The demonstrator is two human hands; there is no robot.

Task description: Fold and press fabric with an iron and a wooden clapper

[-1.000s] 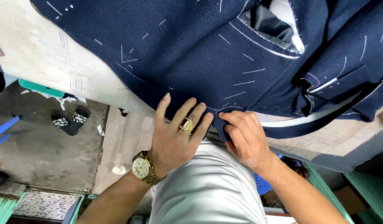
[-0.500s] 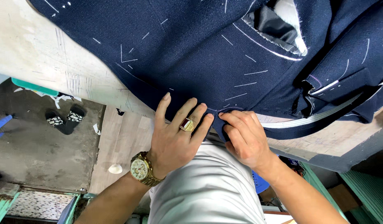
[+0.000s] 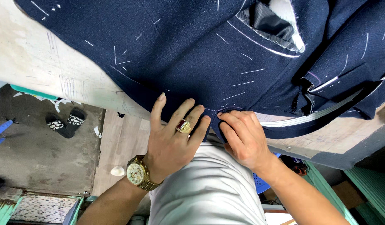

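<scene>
The navy cloth (image 3: 192, 58) lay spread over the table (image 3: 42, 71), its lower edge hanging off the near side. The left hand (image 3: 171, 139) rested flat on that edge, fingers apart. Just beside it, the right hand (image 3: 242, 139) pinched the cloth's edge, fingers closed on it.

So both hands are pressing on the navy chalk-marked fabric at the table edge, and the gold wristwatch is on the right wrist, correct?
Not quite. The head view shows the gold wristwatch on the left wrist; the left hand and right hand do press the navy chalk-marked fabric.
</scene>
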